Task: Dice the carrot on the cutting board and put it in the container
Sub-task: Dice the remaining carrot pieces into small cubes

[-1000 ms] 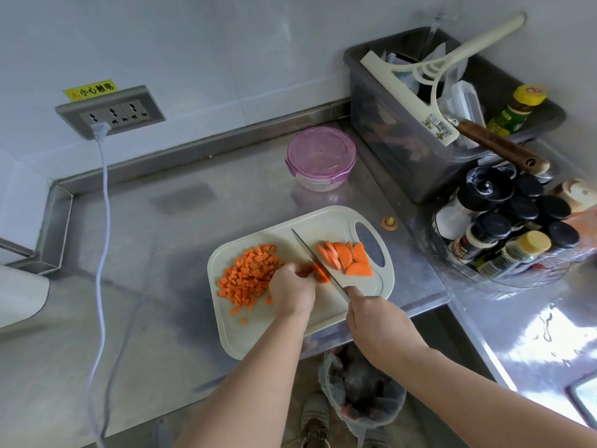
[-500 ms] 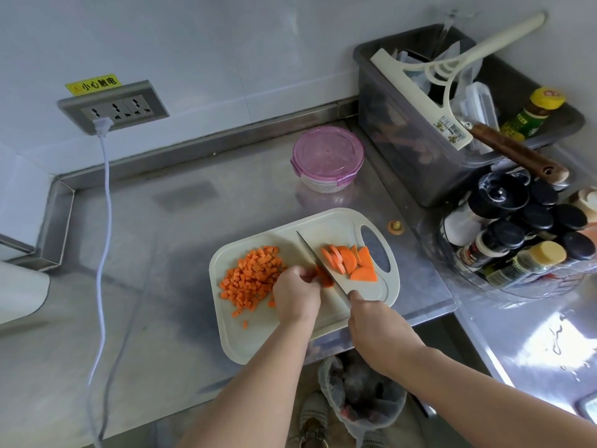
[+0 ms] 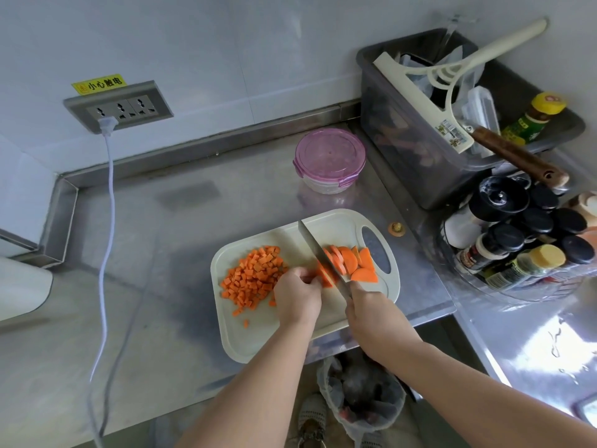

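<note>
orange carrot strips (image 3: 325, 275) lie under left fingers (image 3: 305, 277), beside knife (image 3: 318, 250).

The knife (image 3: 323, 255) handle is buried inside the right hand (image 3: 371, 310), and the blade covers part of the carrot slices (image 3: 352, 261). The left hand (image 3: 298, 297) hides most of the carrot piece (image 3: 324, 276) under its curled fingers. Whatever sits in the lidded container (image 3: 329, 160) is a haze behind the pink lid. Bottle labels in the spice rack (image 3: 523, 244) are too small to read, and a white appliance (image 3: 19, 289) is cut off at the left edge.
</note>
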A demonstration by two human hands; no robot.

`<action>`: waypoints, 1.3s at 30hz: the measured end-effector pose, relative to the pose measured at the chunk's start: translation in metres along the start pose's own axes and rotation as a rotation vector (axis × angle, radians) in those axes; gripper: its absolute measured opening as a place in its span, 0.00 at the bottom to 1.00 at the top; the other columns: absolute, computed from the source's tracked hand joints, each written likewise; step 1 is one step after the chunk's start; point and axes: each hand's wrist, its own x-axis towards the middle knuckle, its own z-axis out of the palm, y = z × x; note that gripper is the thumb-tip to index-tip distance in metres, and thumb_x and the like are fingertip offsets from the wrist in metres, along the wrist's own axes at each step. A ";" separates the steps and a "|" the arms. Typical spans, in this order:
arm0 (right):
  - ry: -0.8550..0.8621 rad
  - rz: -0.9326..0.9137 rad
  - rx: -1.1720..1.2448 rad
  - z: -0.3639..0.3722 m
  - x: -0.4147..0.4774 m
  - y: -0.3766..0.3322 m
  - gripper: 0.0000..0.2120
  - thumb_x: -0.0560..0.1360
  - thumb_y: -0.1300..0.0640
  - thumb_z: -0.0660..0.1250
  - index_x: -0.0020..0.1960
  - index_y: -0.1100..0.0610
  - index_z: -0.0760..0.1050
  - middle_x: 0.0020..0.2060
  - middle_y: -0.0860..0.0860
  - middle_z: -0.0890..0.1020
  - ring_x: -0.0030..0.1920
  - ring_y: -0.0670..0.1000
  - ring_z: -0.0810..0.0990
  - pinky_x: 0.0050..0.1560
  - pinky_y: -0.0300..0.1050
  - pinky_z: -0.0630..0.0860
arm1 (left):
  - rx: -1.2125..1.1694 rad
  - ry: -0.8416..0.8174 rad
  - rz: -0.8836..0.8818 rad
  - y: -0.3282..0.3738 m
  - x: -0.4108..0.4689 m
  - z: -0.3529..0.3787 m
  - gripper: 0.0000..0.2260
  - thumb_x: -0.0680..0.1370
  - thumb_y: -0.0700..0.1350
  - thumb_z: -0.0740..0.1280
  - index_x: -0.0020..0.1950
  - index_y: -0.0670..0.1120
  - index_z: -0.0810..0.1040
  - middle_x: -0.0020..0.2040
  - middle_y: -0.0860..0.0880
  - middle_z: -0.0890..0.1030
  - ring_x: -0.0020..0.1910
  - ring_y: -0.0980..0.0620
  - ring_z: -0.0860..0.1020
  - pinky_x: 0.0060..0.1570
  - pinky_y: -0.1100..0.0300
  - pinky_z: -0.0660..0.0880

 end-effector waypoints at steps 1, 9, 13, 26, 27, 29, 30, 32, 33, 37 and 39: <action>0.004 -0.011 -0.024 0.001 -0.002 0.000 0.12 0.81 0.63 0.55 0.64 0.57 0.65 0.39 0.50 0.74 0.37 0.50 0.75 0.35 0.41 0.71 | 0.004 0.001 0.001 0.000 -0.001 0.000 0.07 0.75 0.43 0.69 0.51 0.44 0.83 0.47 0.48 0.84 0.48 0.51 0.80 0.47 0.60 0.73; 0.012 0.007 0.005 0.011 -0.010 -0.002 0.15 0.80 0.63 0.55 0.66 0.54 0.63 0.36 0.50 0.75 0.38 0.54 0.79 0.35 0.46 0.73 | -0.036 0.006 -0.057 0.000 0.000 -0.001 0.06 0.75 0.43 0.69 0.51 0.45 0.81 0.48 0.49 0.82 0.47 0.51 0.77 0.46 0.62 0.70; -0.022 0.022 0.017 0.011 -0.010 -0.002 0.19 0.80 0.62 0.57 0.69 0.53 0.61 0.41 0.51 0.79 0.41 0.52 0.82 0.43 0.49 0.81 | -0.040 0.006 -0.052 0.000 0.000 0.000 0.06 0.74 0.43 0.70 0.50 0.45 0.82 0.46 0.49 0.83 0.47 0.50 0.80 0.46 0.60 0.73; -0.064 0.035 -0.004 0.011 -0.005 -0.002 0.22 0.78 0.65 0.56 0.71 0.55 0.60 0.44 0.52 0.79 0.44 0.52 0.81 0.44 0.48 0.80 | -0.011 -0.024 -0.047 -0.003 0.003 0.000 0.06 0.74 0.41 0.70 0.50 0.45 0.83 0.46 0.48 0.84 0.48 0.50 0.80 0.48 0.60 0.74; -0.079 0.041 -0.007 0.010 -0.004 -0.002 0.22 0.79 0.65 0.56 0.71 0.54 0.60 0.45 0.51 0.79 0.44 0.51 0.81 0.44 0.47 0.81 | -0.005 -0.020 -0.045 -0.003 0.002 0.000 0.07 0.75 0.41 0.69 0.51 0.44 0.82 0.47 0.48 0.84 0.48 0.50 0.80 0.48 0.60 0.73; -0.099 0.047 -0.002 0.011 -0.003 -0.002 0.21 0.79 0.64 0.56 0.70 0.54 0.61 0.43 0.51 0.78 0.43 0.50 0.81 0.44 0.46 0.82 | 0.002 -0.015 -0.037 -0.003 0.001 -0.001 0.07 0.75 0.40 0.68 0.52 0.44 0.82 0.48 0.48 0.83 0.46 0.52 0.78 0.46 0.62 0.71; -0.098 0.049 -0.001 0.012 -0.002 -0.002 0.21 0.79 0.65 0.57 0.70 0.54 0.61 0.42 0.51 0.78 0.42 0.50 0.81 0.43 0.47 0.82 | 0.005 -0.015 -0.035 -0.003 0.001 -0.001 0.07 0.75 0.40 0.68 0.52 0.44 0.82 0.48 0.48 0.83 0.45 0.53 0.77 0.45 0.62 0.71; -0.085 0.043 -0.005 0.014 0.003 -0.004 0.21 0.79 0.65 0.57 0.70 0.54 0.60 0.42 0.51 0.78 0.41 0.50 0.81 0.38 0.44 0.80 | 0.016 -0.013 -0.036 -0.003 0.002 -0.001 0.07 0.75 0.40 0.68 0.52 0.44 0.82 0.48 0.48 0.83 0.45 0.53 0.78 0.44 0.63 0.70; -0.081 0.047 -0.005 0.015 0.004 -0.005 0.21 0.79 0.64 0.57 0.71 0.54 0.60 0.43 0.51 0.78 0.41 0.49 0.80 0.37 0.43 0.77 | 0.025 -0.012 -0.036 -0.002 0.001 -0.001 0.07 0.75 0.40 0.68 0.52 0.44 0.81 0.48 0.48 0.83 0.46 0.52 0.78 0.44 0.63 0.70; -0.045 0.058 0.029 0.019 0.002 -0.004 0.19 0.79 0.64 0.53 0.69 0.53 0.60 0.40 0.51 0.77 0.41 0.52 0.81 0.39 0.46 0.78 | 0.037 -0.018 -0.033 -0.001 0.000 -0.002 0.08 0.76 0.41 0.68 0.54 0.43 0.81 0.50 0.48 0.83 0.46 0.53 0.77 0.45 0.63 0.69; -0.009 0.046 0.052 0.020 -0.003 -0.001 0.17 0.79 0.64 0.52 0.67 0.53 0.62 0.37 0.52 0.77 0.40 0.54 0.81 0.38 0.48 0.76 | 0.032 -0.020 -0.027 0.001 0.000 -0.003 0.08 0.76 0.42 0.68 0.54 0.44 0.81 0.50 0.48 0.83 0.46 0.53 0.77 0.45 0.62 0.69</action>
